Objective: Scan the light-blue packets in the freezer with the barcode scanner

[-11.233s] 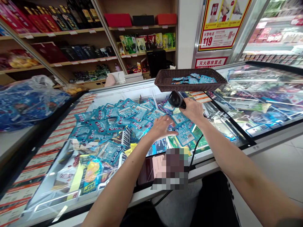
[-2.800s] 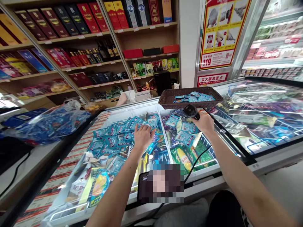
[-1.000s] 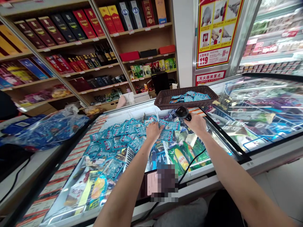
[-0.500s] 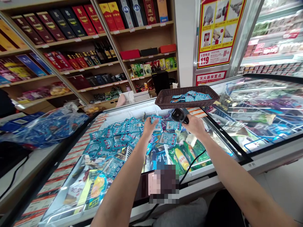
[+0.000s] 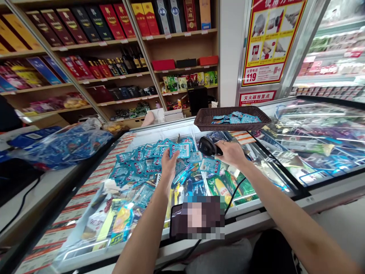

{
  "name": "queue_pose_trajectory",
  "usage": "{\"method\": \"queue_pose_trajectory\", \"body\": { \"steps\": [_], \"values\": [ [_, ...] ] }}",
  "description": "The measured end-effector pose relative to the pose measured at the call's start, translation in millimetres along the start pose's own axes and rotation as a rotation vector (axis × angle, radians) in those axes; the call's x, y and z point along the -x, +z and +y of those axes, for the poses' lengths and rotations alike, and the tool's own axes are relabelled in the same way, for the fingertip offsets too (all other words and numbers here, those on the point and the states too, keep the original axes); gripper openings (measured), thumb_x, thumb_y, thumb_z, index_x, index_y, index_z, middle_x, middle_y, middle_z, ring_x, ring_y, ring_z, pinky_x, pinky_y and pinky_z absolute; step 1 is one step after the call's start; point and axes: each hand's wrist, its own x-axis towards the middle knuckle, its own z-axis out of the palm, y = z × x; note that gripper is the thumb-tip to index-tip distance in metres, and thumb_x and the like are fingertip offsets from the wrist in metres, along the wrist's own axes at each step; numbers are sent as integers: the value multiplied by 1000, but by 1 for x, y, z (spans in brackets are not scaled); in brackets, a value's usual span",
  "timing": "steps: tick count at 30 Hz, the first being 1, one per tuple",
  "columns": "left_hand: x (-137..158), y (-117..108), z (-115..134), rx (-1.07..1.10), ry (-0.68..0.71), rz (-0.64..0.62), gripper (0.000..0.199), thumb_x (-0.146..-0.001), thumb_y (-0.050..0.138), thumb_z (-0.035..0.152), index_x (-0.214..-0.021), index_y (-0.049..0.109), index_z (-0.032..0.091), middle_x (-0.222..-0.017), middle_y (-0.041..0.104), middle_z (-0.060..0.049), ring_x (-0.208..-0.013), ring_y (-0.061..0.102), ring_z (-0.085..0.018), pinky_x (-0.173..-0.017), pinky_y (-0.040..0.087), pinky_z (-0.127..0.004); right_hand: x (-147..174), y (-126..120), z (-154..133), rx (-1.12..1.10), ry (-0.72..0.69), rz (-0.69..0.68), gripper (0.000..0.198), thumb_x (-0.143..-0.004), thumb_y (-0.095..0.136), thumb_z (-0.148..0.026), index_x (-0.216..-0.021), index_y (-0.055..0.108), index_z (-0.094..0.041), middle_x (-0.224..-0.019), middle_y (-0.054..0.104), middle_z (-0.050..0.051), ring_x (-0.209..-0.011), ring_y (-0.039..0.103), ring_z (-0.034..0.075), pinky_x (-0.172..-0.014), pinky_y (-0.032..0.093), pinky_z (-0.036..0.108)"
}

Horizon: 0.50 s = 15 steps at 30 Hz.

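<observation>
My left hand [image 5: 170, 161] pinches a small blue packet [image 5: 182, 150] by its left end, with its printed barcode side turned up. In my right hand [image 5: 232, 153] is a black barcode scanner [image 5: 208, 147], its head pointing left toward that packet. A heap of like blue packets [image 5: 142, 160] lies on the glass top of the chest freezer [image 5: 288, 198], to the left of my left hand. One loose blue packet [image 5: 210, 166] rests below the scanner. The scanner's cord [image 5: 236, 193] runs down toward the freezer's front edge.
A brown woven basket [image 5: 203, 122] holding several blue packets stands at the freezer's back. To the left sits a clear plastic bag [image 5: 68, 142] of blue packets. A phone [image 5: 176, 220], partly blurred out, lies at the front edge. Shelves of boxes [image 5: 114, 23] line the back.
My left hand has moved a little left and the packet in it now lies sideways. The scanner has shifted left, closer to the packet. The view has tilted slightly.
</observation>
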Motion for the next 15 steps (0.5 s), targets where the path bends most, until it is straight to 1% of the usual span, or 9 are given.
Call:
{"method": "queue_pose_trajectory", "body": {
  "steps": [2, 4, 9, 12, 15],
  "values": [
    [0, -4, -3, 106, -44, 5, 38, -64, 69, 42, -92, 53, 21, -79, 59, 2, -65, 56, -10, -57, 47, -22, -5, -4, -8, 23, -34, -7, 32, -84, 50, -41, -105, 59, -19, -96, 65, 6, -84, 61, 20, -64, 35, 27],
    [-2, -8, -3, 192, -77, 27, 38, -64, 70, 41, -92, 51, 23, -84, 60, 2, -70, 58, -10, -61, 49, -23, -10, -3, -16, 31, -40, -12, 32, -84, 49, -42, -104, 59, -19, -95, 66, 6, -83, 61, 21, -63, 35, 27],
    [-3, -15, 0, 268, -109, 76, 36, -66, 70, 38, -91, 48, 25, -92, 60, 3, -80, 61, -11, -71, 53, -27, -12, 15, -28, -30, 11, -1, 32, -83, 48, -40, -105, 59, -19, -97, 66, 7, -86, 61, 21, -63, 35, 26],
    [-1, -12, 0, 285, -65, 60, 37, -67, 70, 39, -94, 50, 24, -96, 60, 1, -82, 61, -12, -71, 53, -26, -9, 24, -31, -81, 9, 1, 30, -82, 49, -39, -104, 60, -20, -97, 66, 6, -87, 61, 21, -64, 35, 26],
    [3, -6, 0, 222, -20, 21, 37, -69, 68, 42, -98, 54, 23, -96, 62, -1, -80, 61, -13, -67, 52, -25, -7, 26, -34, -107, 66, 13, 32, -81, 50, -40, -104, 60, -20, -96, 67, 6, -87, 61, 21, -64, 35, 26]
  ]
}}
